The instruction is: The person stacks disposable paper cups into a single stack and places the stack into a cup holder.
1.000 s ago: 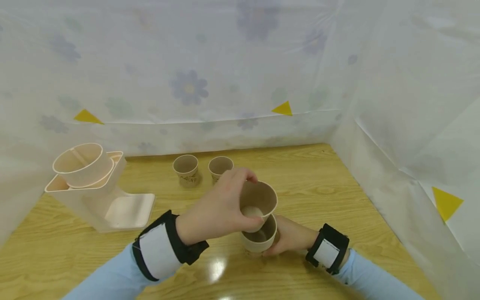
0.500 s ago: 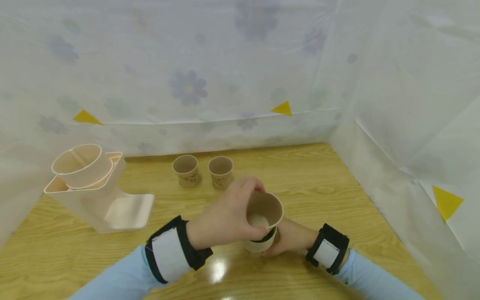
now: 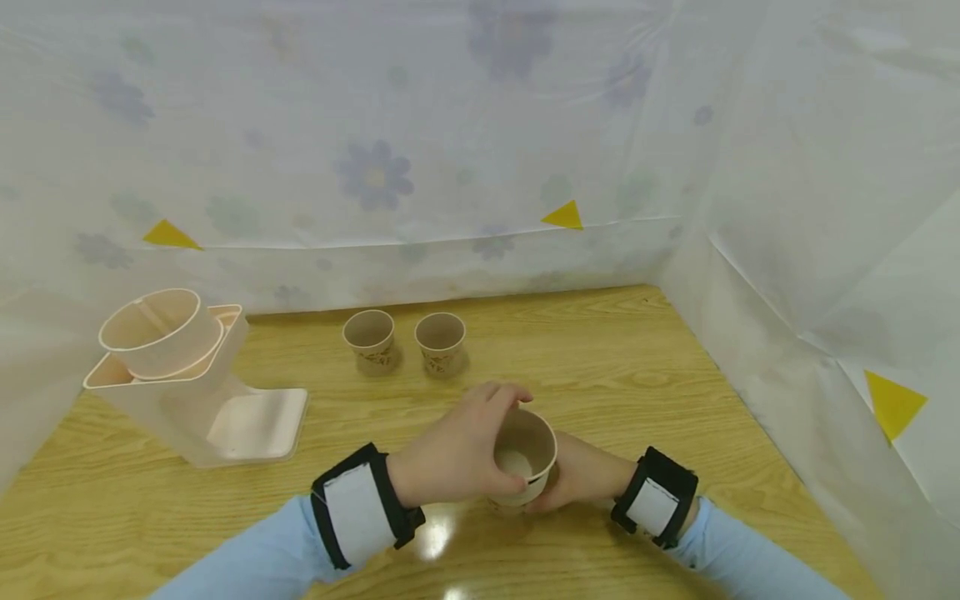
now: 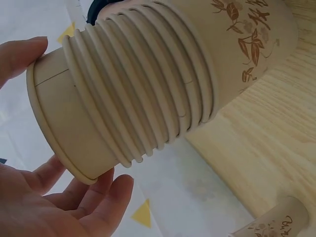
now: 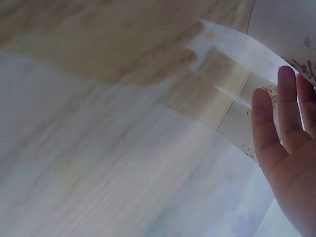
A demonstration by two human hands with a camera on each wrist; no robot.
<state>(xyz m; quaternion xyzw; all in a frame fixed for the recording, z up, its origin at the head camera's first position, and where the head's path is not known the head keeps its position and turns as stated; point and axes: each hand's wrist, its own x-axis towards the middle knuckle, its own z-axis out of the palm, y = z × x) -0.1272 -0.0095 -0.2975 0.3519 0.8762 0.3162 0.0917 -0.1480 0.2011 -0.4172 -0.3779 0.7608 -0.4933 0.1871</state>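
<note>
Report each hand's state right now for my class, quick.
Left hand: holding the cup stack at the top.
Right hand: holding the same stack from the side.

The table had a yellowish wood-grain top with glare spots on its near side. A cream stand stood at its left, two printed paper cups upright toward the back, and a cup stack nearer the front.

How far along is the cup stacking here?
Looks done: a nested stack, its rims packed close. In hand: the left hand pinches the top cup, seemingly not fully seated, since its rim gap is the widest. The right hand is at the stack's side. Apparently left: one cup and a second cup, standing single at the back.
</note>
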